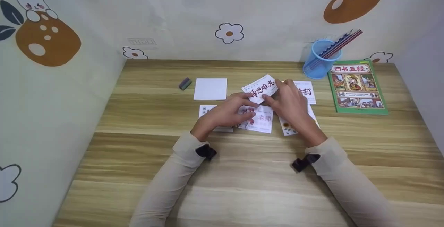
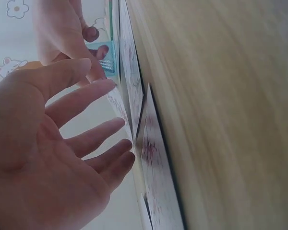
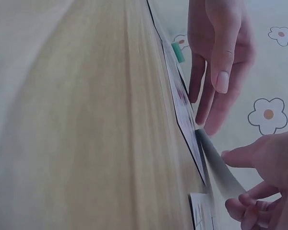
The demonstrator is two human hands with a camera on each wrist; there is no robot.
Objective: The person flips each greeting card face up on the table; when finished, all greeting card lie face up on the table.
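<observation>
My right hand (image 1: 291, 98) pinches the right side of a white card with dark red brush lettering (image 1: 262, 88), thumb in front and fingers at its top edge. The card is tilted, its near edge low over the table in the right wrist view. My left hand (image 1: 229, 111) lies over the lower row of cards with its fingers extended, fingertips near the held card's lower left corner. Beneath those fingers is a card with red lettering (image 1: 264, 119). The left wrist view shows the left palm (image 2: 53, 163) holding nothing.
A blank white card (image 1: 210, 89) and a grey eraser-like block (image 1: 185, 83) lie at the back left. Partly covered cards include a lettered one (image 1: 205, 110), a sunflower one (image 1: 288, 129) and another lettered one (image 1: 308, 91). A blue pencil cup (image 1: 317, 67) and green-bordered book (image 1: 359, 92) stand right.
</observation>
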